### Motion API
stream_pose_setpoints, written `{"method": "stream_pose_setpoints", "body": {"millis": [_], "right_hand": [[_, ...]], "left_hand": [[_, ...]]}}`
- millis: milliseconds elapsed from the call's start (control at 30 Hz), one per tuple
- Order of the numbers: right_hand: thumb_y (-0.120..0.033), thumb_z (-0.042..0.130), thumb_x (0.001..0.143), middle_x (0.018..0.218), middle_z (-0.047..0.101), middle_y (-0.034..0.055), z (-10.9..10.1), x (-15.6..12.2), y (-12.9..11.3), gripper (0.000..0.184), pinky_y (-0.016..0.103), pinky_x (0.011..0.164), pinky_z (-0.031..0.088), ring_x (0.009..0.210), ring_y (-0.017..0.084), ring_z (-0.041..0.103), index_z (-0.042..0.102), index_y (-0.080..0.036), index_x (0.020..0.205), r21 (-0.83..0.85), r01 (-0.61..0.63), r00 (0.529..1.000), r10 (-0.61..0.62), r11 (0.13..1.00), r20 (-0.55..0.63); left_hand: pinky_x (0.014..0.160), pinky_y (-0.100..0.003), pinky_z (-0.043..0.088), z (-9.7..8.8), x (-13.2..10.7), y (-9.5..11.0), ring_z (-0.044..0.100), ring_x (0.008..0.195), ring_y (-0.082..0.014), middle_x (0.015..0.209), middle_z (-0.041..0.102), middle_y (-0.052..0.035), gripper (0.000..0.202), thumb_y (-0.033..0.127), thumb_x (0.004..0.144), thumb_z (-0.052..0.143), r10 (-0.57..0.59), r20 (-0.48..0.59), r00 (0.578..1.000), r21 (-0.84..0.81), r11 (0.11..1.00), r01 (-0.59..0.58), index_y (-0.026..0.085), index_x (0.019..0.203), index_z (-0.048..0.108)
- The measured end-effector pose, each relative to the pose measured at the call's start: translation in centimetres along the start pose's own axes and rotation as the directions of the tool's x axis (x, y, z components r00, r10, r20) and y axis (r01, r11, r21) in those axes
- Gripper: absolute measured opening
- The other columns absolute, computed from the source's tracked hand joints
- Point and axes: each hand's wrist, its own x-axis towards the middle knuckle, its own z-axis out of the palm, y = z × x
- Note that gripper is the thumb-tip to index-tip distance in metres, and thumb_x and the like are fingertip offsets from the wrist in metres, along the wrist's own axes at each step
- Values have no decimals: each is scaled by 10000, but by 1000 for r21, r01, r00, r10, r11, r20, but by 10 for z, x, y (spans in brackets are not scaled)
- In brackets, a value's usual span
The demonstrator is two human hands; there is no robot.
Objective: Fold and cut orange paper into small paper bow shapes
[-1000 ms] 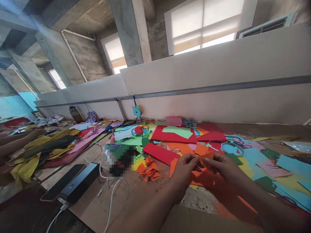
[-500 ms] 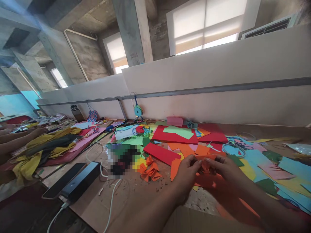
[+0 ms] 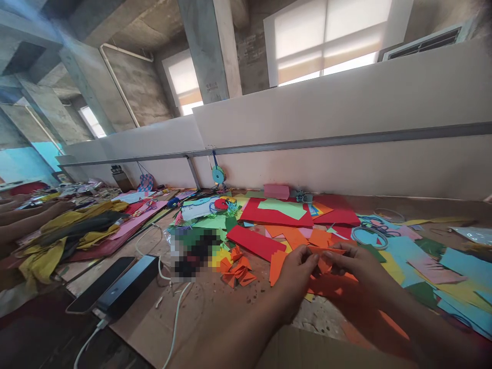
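Between my two hands is a small piece of folded orange paper [image 3: 325, 260], held above the table at right of centre. My left hand [image 3: 294, 277] pinches its left side between thumb and fingers. On its right side, my right hand [image 3: 351, 264] grips the edge with thumb and forefinger. The fingers hide part of the folds. Below lies a larger orange sheet [image 3: 338, 288] in the shadow of my hands. Just left of my left hand, flat orange pieces [image 3: 275, 266] stand out, and farther left sits a small pile of folded orange pieces [image 3: 239, 271].
A red paper strip [image 3: 257, 243] and red sheets [image 3: 277, 214] lie behind my hands. To the right are blue sheets [image 3: 467, 266] and a ring of cord [image 3: 369, 238]. A black power bank [image 3: 128, 287], a phone [image 3: 102, 284] and a white cable [image 3: 177, 320] lie left. Another person's arm [image 3: 38, 218] shows far left.
The orange paper between my fingers has turned slightly, and its upper edge now shows flatter. My right fingers have shifted a little along it. Everything else stays in place.
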Motion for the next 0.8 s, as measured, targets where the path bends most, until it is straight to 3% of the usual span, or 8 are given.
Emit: {"method": "stream_pose_setpoints", "body": {"millis": [267, 467, 633, 800], "right_hand": [[-491, 735, 702, 607, 582, -13, -2, -2, -3, 340, 279, 576, 371, 575, 141, 498, 612, -189, 606, -135, -50, 991, 67, 990, 118], [-496, 735, 701, 604, 523, -33, 3, -4, -3, 355, 273, 591, 375, 593, 139, 478, 568, -198, 603, -95, -18, 991, 30, 995, 130], [-509, 718, 728, 661, 536, -27, 5, -4, -1, 340, 270, 600, 366, 627, 140, 479, 605, -191, 694, -79, -23, 987, 35, 997, 156], [-508, 703, 740, 598, 500, -38, 6, -3, 1, 368, 278, 607, 349, 620, 145, 456, 543, -200, 616, -87, 8, 989, 5, 996, 147]], "left_hand": [[629, -234, 332, -4, -7, 15, 414, 684, -130, 732, 453, 22, 217, 375, 858, 550, -14, -45, 999, 102, 995, 18, 192, 766, 474], [647, -243, 351, -6, -2, 16, 442, 702, -154, 733, 493, -1, 267, 437, 835, 580, -21, -37, 999, 117, 993, 25, 189, 759, 518], [644, -244, 344, -6, -1, 16, 430, 691, -154, 701, 488, 2, 247, 399, 817, 604, -16, -52, 999, 159, 987, 24, 190, 716, 519], [637, -246, 333, -6, -4, 17, 429, 677, -151, 688, 482, 11, 209, 359, 827, 576, -13, -15, 1000, 172, 985, 15, 193, 712, 524]]}}
